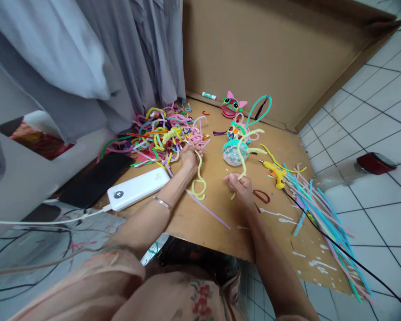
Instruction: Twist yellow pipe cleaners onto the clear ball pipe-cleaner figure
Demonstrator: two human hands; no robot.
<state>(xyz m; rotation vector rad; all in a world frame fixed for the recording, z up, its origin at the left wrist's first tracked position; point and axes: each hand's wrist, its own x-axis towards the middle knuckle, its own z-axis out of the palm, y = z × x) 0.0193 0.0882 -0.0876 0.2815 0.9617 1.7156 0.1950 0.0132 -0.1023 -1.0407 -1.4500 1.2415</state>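
My left hand (189,157) is closed on a pale yellow pipe cleaner (199,180) that curls down onto the cardboard sheet (220,209). It rests at the edge of a tangled heap of coloured pipe cleaners (160,133). My right hand (240,187) pinches another pale yellow pipe cleaner (243,154), which arches up to a round craft figure with a pale blue body (234,149). Red-handled scissors (262,196) lie just right of that hand.
A yellow glue gun (276,171) with a black cord lies right of the figure, beside a bundle of straight blue and pink pipe cleaners (317,209). A pink cat-like figure (231,105) and a glue stick (209,96) sit at the back. White power bank (138,188) and black phone (96,178) lie left.
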